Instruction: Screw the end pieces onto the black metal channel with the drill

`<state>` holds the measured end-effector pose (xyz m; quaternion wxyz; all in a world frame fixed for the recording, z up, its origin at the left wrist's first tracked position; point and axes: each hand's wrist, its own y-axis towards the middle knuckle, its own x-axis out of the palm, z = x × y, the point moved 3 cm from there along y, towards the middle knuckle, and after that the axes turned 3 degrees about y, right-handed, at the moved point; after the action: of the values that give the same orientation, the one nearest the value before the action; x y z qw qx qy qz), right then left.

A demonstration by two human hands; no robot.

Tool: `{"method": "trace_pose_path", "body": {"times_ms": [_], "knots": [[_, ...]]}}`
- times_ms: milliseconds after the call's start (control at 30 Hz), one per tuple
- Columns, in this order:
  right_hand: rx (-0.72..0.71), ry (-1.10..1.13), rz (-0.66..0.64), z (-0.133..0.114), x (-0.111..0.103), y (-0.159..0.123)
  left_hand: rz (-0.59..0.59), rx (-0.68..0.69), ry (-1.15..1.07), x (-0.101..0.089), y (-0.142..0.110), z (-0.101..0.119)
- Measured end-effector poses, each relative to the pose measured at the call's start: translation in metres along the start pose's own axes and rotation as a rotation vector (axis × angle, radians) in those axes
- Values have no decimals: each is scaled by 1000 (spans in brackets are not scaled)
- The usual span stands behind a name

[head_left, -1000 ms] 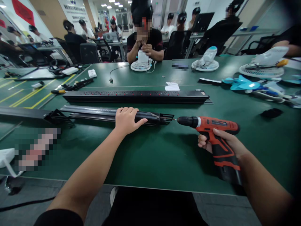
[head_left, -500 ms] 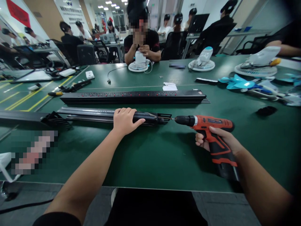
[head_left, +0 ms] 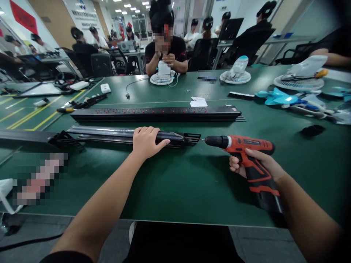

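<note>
My left hand (head_left: 146, 143) is wrapped over a long dark metal housing (head_left: 109, 130) with slotted brackets at its right end, pressing it onto the green table (head_left: 175, 190). The fingertips lie behind the housing and are partly hidden. In my right hand (head_left: 264, 163) is an orange and black cordless drill (head_left: 251, 143), held by its handle with the index finger near the trigger. Its thin bit points left into the housing's right end; whether it sits on a screw I cannot make out.
Behind the housing lies a long black power strip (head_left: 153, 115) with red-dotted outlets. Another dark bar (head_left: 27, 135) extends off to the left. White fans (head_left: 235, 75) and blue fan blades (head_left: 276, 95) lie at the right. Across the table a person (head_left: 179, 51) handles a fan (head_left: 162, 78).
The camera view has shifted slightly. Both hands keep their places, with the drill bit still at the housing's right end.
</note>
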<state>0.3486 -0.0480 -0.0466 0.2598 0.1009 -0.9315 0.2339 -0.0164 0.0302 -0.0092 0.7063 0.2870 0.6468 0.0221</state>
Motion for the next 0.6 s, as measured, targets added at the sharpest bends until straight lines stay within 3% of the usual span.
{"method": "trace_pose_path", "body": {"times_ms": [600], "knots": [[-18, -15, 7, 0, 1, 0, 18, 12, 15, 0, -1, 0]]}}
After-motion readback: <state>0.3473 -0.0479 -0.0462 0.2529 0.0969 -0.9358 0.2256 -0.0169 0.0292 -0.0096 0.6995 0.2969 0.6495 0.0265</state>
